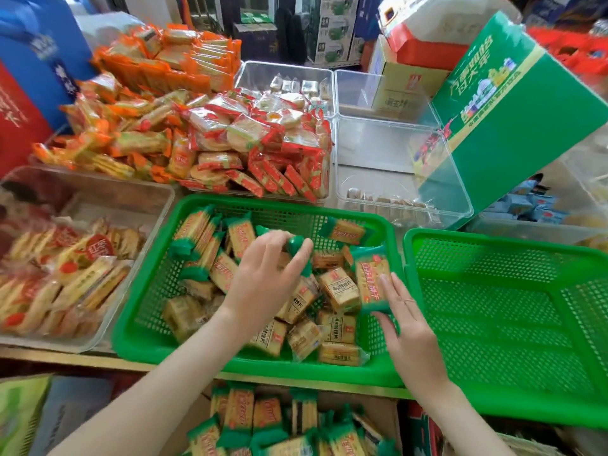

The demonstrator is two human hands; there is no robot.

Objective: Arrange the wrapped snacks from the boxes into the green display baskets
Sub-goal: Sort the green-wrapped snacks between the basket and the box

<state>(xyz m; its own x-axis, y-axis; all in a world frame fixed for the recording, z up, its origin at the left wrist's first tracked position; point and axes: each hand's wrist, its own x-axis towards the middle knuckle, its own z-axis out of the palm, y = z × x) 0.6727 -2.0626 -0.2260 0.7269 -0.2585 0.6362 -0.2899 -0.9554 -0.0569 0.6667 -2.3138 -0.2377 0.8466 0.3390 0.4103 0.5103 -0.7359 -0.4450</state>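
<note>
A green display basket [141, 334] in front of me holds several green-wrapped cracker packs and clear-wrapped yellow snacks. My left hand [263, 274] is over its middle, and its fingers grip a green-ended pack [297, 246]. My right hand [408, 327] is at the basket's right wall, where it pinches a green cracker pack [370, 274] that stands upright. A second green basket [493, 307] to the right has nothing in it. A cardboard box [378, 409] below the counter edge holds more green-wrapped packs [240, 413].
Clear bins [378, 149] behind the baskets hold red and orange wrapped snacks; some are nearly bare. A grey tray [108, 199] of red-labelled biscuits sits at the left. A green carton [526, 110] leans at the back right. Blue and red bags stand at the far left.
</note>
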